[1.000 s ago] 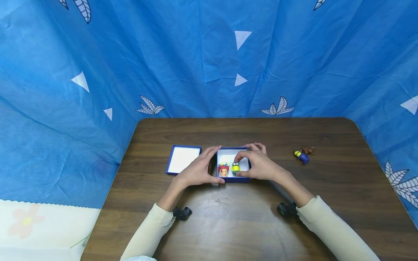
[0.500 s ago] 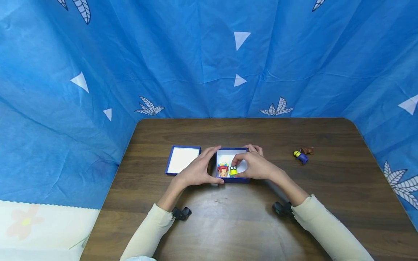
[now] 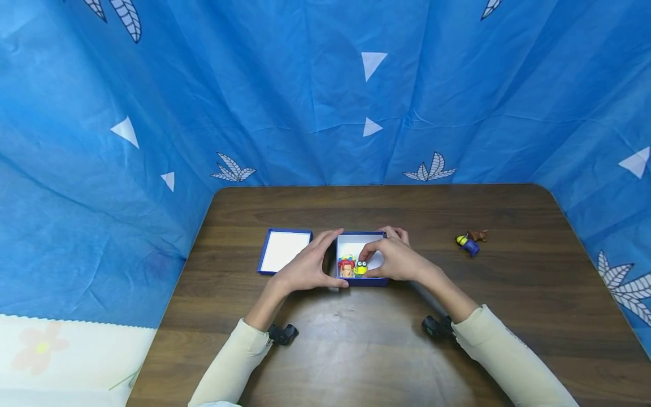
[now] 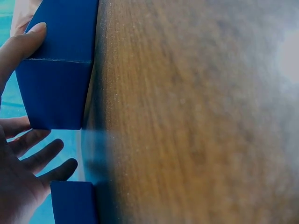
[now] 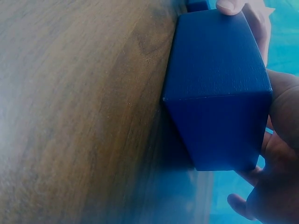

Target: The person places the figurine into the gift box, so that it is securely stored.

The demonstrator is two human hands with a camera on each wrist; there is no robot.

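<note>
In the head view a blue box point(image 3: 373, 282) with a white inside stands uncovered on the table. My left hand point(image 3: 307, 264) holds its left side, thumb on the near wall and fingers by the far corner. Inside, a red and yellow toy figure point(image 3: 347, 267) lies at the near left. Close beside it, thumb and index finger of my right hand point(image 3: 399, 259) pinch a yellow and green toy figure point(image 3: 361, 268) with big round eyes. The right hand's other fingers reach past the box's far right corner. Both wrist views show only the box's outer walls point(image 4: 56, 93), point(image 5: 219, 56), hiding the figures.
Left of the box lies its blue-rimmed lid point(image 3: 286, 251), white inside up. Over on the right, a purple and yellow toy figure point(image 3: 469, 246) lies against a small brown figure point(image 3: 478, 235). A blue curtain point(image 3: 315, 102) hangs behind the wooden table point(image 3: 346, 345).
The right hand has shifted a little left inside the box, bringing the yellow and green figure close to the red one. The left hand stays in place on the box.
</note>
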